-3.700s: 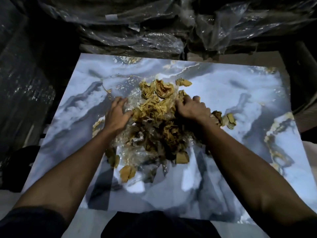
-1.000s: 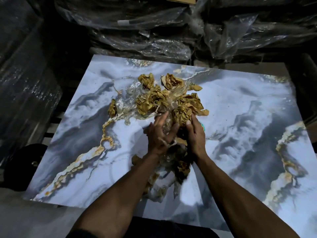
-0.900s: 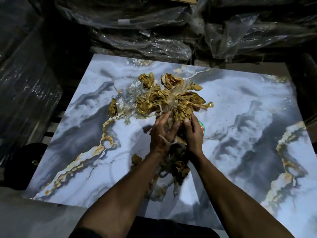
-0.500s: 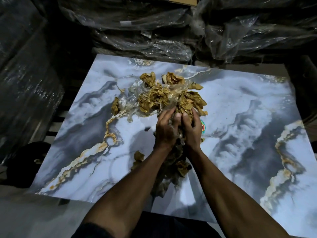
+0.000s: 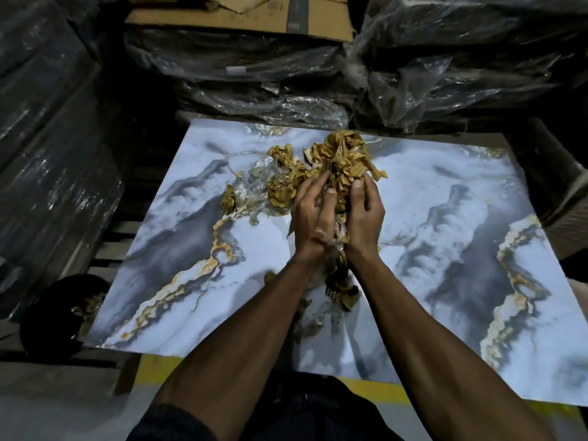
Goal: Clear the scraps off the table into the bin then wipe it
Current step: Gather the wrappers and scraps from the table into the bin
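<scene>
At the far left the dark round bin (image 5: 60, 316) sits on the floor beside the desk (image 5: 445, 218), a few scraps showing inside it, as before. The left hand (image 5: 313, 218) and right hand (image 5: 362, 214) now press closer together than half a second ago, fingers curled round the bundle of golden paper scraps (image 5: 343, 157) and clear plastic, which they have raised higher above the desk. A smaller clump of scraps and plastic (image 5: 254, 189) hangs off the bundle's left, and wrapped stacks and cardboard (image 5: 241, 14) have come further into view behind.
</scene>
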The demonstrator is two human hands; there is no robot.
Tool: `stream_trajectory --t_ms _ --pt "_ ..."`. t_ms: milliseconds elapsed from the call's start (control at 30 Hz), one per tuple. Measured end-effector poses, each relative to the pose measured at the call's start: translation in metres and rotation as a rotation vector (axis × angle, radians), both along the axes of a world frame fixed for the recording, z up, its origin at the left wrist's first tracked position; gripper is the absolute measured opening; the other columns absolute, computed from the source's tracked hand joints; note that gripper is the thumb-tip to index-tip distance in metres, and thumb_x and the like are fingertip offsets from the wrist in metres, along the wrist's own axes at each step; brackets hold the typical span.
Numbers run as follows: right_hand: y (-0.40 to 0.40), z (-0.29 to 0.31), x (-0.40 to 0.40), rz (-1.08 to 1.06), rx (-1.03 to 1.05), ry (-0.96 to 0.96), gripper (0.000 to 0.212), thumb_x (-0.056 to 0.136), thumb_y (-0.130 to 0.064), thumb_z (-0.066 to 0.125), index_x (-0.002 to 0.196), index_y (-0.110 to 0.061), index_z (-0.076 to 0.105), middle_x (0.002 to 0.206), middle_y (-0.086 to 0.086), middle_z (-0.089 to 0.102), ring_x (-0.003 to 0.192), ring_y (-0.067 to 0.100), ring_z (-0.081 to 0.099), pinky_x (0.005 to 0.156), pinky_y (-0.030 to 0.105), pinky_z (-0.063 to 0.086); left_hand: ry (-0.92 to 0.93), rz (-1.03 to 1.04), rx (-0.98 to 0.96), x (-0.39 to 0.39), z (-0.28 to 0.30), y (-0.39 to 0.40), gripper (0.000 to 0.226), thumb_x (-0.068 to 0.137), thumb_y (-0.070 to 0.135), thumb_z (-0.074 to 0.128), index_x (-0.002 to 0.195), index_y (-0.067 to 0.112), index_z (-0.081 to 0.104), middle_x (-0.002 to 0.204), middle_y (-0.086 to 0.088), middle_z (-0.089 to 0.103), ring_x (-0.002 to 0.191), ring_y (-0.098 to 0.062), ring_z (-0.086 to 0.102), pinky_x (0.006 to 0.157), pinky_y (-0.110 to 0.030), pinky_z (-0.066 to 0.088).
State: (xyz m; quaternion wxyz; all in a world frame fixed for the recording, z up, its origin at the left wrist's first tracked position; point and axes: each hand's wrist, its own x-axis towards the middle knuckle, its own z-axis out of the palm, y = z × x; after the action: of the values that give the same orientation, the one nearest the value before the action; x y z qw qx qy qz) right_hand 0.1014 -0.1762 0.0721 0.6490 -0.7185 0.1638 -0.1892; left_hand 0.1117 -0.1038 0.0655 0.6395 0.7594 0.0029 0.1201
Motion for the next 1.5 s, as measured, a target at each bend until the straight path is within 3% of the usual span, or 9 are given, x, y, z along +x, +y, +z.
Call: stream_trajectory --t_ms 167,300,467,633,833,967,1100,1400,1500 --pt "0.022 0.02 -0.015 0.012 -0.039 -0.089 0.048 0.099 -0.034 0.049 0.139 -0.009 0.052 0.144 0.006 0.053 0.134 0.015 0.046 0.111 0.03 0.037 -0.063 0.044 -0.014 -0.016 0.019 0.02 0.048 0.086 0.028 0.046 0.128 0.008 0.061 0.134 -0.011 0.056 0.122 -0.014 0.049 0.094 -0.004 0.032" --pt "0.049 0.031 -0.026 0.02 -0.056 -0.113 0.04 0.101 -0.024 0.05 0.137 -0.006 0.052 0.141 0.008 0.053 0.129 0.01 0.046 0.099 0.006 0.033 -0.076 0.067 -0.018 -0.03 0.031 0.05 0.05 0.084 0.028 0.046 0.128 0.01 0.061 0.134 -0.012 0.057 0.124 -0.02 0.05 0.1 -0.018 0.036" --pt "0.095 0.038 -0.035 0.126 -0.009 -0.126 0.049 0.097 -0.035 0.051 0.138 -0.008 0.052 0.143 0.008 0.053 0.133 0.016 0.047 0.106 0.02 0.037 -0.085 0.173 -0.052 -0.043 0.04 0.093 0.049 0.083 0.024 0.047 0.126 0.008 0.063 0.128 -0.01 0.06 0.113 -0.008 0.051 0.09 -0.002 0.035" --pt "0.136 0.039 -0.031 0.269 0.005 -0.1 0.042 0.102 -0.026 0.05 0.141 -0.011 0.049 0.138 -0.004 0.051 0.123 -0.002 0.041 0.093 0.0 0.03 -0.076 0.3 -0.076 -0.049 0.04 0.135 0.048 0.083 0.024 0.046 0.126 0.009 0.062 0.127 -0.006 0.061 0.113 -0.006 0.052 0.094 -0.009 0.039" --pt "0.183 0.028 -0.015 0.471 0.023 -0.043 0.05 0.097 -0.045 0.048 0.138 -0.018 0.053 0.136 -0.002 0.057 0.125 0.011 0.052 0.108 0.034 0.042 -0.056 0.478 -0.062 -0.047 0.031 0.175 0.048 0.084 0.021 0.045 0.126 0.006 0.061 0.124 -0.003 0.06 0.114 -0.006 0.052 0.097 -0.015 0.04" --pt "0.213 0.023 -0.012 0.603 0.031 -0.025 0.044 0.101 -0.038 0.048 0.138 -0.016 0.053 0.133 -0.009 0.054 0.122 0.006 0.049 0.105 0.027 0.039 -0.016 0.583 -0.045 -0.051 0.023 0.204 0.052 0.083 0.028 0.044 0.13 0.008 0.058 0.131 -0.004 0.056 0.117 -0.007 0.049 0.099 -0.011 0.036" --pt "0.25 0.018 -0.014 0.701 0.01 -0.014 0.058 0.093 -0.054 0.046 0.136 -0.017 0.055 0.136 0.001 0.059 0.126 0.015 0.053 0.109 0.043 0.041 -0.006 0.687 -0.037 -0.059 0.017 0.236 0.066 0.078 0.044 0.04 0.131 0.01 0.059 0.132 -0.007 0.057 0.117 -0.008 0.05 0.101 -0.022 0.04" --pt "0.341 0.009 -0.009 0.845 -0.018 0.057 0.048 0.099 -0.042 0.049 0.14 -0.019 0.051 0.14 -0.003 0.055 0.13 0.013 0.048 0.112 0.041 0.038 0.072 0.83 -0.064 -0.063 0.008 0.323 0.054 0.084 0.032 0.046 0.132 0.009 0.059 0.133 -0.011 0.056 0.121 -0.017 0.053 0.102 -0.03 0.044" --pt "0.382 0.004 -0.009 0.843 -0.025 0.092 0.05 0.096 -0.046 0.049 0.14 -0.021 0.051 0.14 -0.002 0.055 0.13 0.014 0.048 0.112 0.044 0.038 0.096 0.878 -0.086 -0.061 0.002 0.363 0.053 0.082 0.027 0.047 0.13 0.007 0.059 0.133 -0.012 0.056 0.118 -0.016 0.053 0.098 -0.02 0.042"
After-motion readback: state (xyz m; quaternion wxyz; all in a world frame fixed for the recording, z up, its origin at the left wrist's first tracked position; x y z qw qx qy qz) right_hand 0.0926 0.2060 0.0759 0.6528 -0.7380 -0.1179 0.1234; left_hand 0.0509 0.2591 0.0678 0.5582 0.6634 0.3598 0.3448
